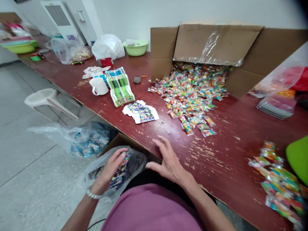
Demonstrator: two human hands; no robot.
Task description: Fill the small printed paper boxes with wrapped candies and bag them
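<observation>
My left hand [111, 170], with a pale bead bracelet on the wrist, is over a clear plastic bag [90, 170] in a box beside the table's front edge. Its fingers are stretched out and I see nothing in them. Small purple patterned boxes [117, 179] lie in that bag below it. At the table's edge, my right hand [169, 163] has its fingers apart and holds nothing. Beyond it on the tabletop lie flat purple-and-white carton blanks [145, 114]. A large heap of wrapped candies [192, 96] spreads out of a tipped cardboard box [216, 45].
Green printed carton sheets [121, 89] lie beside a white mug [98, 86]. More candy packets [284, 183] are at the right, by a green container [298, 158]. A bag of blue packets [90, 141] and a white stool [48, 98] stand on the floor at left.
</observation>
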